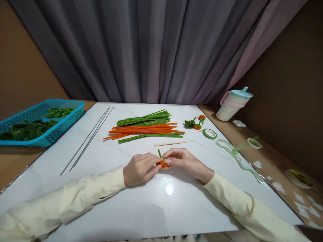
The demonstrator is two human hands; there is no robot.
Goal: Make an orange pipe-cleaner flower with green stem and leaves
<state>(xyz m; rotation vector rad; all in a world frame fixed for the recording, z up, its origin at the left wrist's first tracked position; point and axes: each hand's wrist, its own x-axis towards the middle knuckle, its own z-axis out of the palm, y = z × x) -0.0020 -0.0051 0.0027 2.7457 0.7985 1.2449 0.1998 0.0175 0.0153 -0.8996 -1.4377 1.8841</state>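
Between my two hands is a small orange pipe-cleaner piece [163, 164] with a green stem sticking up from it. My left hand [142, 168] pinches its left side, fingers closed. From the right, the thumb and fingertips of my right hand [185, 161] close on it near the base of the green stem. My fingers hide part of its shape. Just beyond my hands lies a thin wooden stick [170, 143]. Behind that are bundles of green pipe cleaners [146, 118] and orange pipe cleaners [143, 129].
Finished-looking orange and green pieces [195, 123] sit at the back right, by a roll of green tape [209, 134]. Loose green ribbon [236, 156] trails over the right edge. Thin wires [88, 141] lie left. A blue basket [47, 137] and a lidded cup [233, 104] flank the white table.
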